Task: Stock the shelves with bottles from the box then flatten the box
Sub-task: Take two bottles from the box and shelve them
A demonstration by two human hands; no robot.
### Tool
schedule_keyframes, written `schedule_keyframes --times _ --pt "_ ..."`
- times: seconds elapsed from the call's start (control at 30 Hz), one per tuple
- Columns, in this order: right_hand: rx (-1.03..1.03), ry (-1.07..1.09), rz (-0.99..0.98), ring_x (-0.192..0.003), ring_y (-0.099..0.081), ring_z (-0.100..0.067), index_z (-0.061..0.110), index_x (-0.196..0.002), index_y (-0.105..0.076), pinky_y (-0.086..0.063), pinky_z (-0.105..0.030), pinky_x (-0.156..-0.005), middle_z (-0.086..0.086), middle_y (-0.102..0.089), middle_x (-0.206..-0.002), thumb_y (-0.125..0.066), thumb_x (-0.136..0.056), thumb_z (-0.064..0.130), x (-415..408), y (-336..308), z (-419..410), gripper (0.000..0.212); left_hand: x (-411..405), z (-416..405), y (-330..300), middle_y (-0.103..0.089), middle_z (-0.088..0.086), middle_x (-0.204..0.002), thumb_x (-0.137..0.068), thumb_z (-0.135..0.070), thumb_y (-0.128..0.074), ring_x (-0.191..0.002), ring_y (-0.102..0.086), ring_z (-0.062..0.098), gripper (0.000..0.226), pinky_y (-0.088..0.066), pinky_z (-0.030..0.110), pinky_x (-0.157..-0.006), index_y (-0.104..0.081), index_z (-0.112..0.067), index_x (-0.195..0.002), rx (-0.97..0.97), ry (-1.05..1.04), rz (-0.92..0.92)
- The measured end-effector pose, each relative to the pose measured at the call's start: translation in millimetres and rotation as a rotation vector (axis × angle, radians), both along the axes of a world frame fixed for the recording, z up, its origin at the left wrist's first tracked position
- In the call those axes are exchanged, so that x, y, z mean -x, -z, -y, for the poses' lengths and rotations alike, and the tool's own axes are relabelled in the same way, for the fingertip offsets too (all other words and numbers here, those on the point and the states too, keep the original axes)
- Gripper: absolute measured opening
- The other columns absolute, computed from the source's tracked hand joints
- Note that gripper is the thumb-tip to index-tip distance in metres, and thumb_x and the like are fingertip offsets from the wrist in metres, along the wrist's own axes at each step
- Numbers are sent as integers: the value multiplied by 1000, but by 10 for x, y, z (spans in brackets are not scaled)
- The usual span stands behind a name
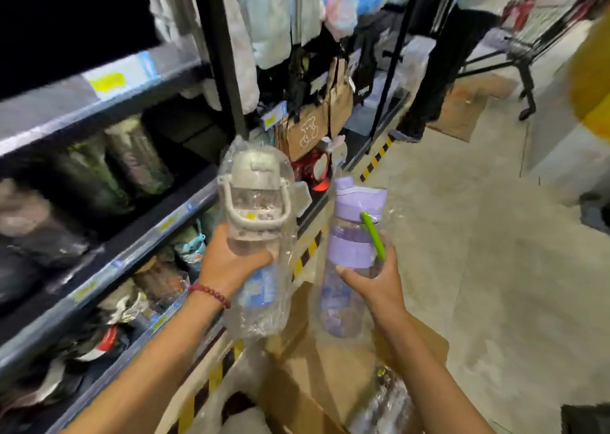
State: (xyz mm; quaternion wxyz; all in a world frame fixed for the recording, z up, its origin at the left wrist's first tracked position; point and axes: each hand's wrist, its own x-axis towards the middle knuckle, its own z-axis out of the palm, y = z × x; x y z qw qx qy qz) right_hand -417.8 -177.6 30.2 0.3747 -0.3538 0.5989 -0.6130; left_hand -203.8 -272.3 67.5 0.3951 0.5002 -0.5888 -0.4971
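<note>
My left hand (231, 262) grips a clear bottle with a grey lid and carry loop (255, 202), wrapped in crinkled plastic film. My right hand (373, 283) holds a clear bottle with a purple lid and band (350, 235); a green strap hangs down its side. Both bottles are upright at chest height, side by side and apart. Below them the open brown cardboard box (307, 397) sits on the floor, with more wrapped bottles (383, 400) inside. The dark metal shelves (109, 262) run along the left, holding several wrapped bottles.
Yellow-and-black hazard tape (376, 159) marks the floor along the shelf base. Beyond the shelves, a black rack (218, 54) carries hanging clothes and brown bags (310, 130). A flat cardboard piece (462, 110) lies on the concrete floor far right, near a wheeled rack leg (526, 97).
</note>
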Motion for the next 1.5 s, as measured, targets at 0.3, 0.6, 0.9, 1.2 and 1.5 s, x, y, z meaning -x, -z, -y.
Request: schedule_keyframes --times 0.3,0.6,0.9,1.2,1.5 --pt "73 -277 -72 -100 -63 0 22 -133 -41 -53 -18 -75 12 -58 -119 -79 -69 -6 -848 -509 510 79 -1203 -289 -532 -64 5 -115 -35 -42 -80 -105 -62 16 90 -52 40 -90 -54 -15 -117 1 -255 -41" --pt "36 -449 -129 -120 -52 -16 26 -137 -39 -49 -38 -96 -1 -49 -134 -84 -64 14 -1899 -523 717 87 -2101 -520 -396 -64 0 -111 -35 -40 -77 -100 -62 10 88 -51 24 -79 -54 -17 -116 -56 -381 -46" --pt "-61 -628 -177 -115 -52 0 23 -135 -41 -50 -23 -89 11 -51 -126 -82 -69 4 -2550 -288 818 79 -2567 -722 -46 -66 4 -109 -40 -31 -80 -102 -63 15 82 -52 28 -84 -53 -9 -115 -176 -461 -37" --pt "-81 -850 -314 -92 -56 13 23 -125 -43 -47 -9 -70 13 -54 -112 -78 -71 -1 -2785 -206 1464 69 -2592 -541 114 -67 15 -107 -37 -33 -76 -101 -64 28 84 -52 48 -89 -56 -4 -114 -219 -784 -161" --pt "84 -957 -575 -92 -46 24 33 -123 -37 -39 0 -65 31 -45 -106 -81 -67 10 -2592 -239 2349 75 -2158 102 391 -67 9 -96 -45 -19 -78 -84 -65 17 72 -53 18 -63 -54 -1 -110 -43 -1092 -326"
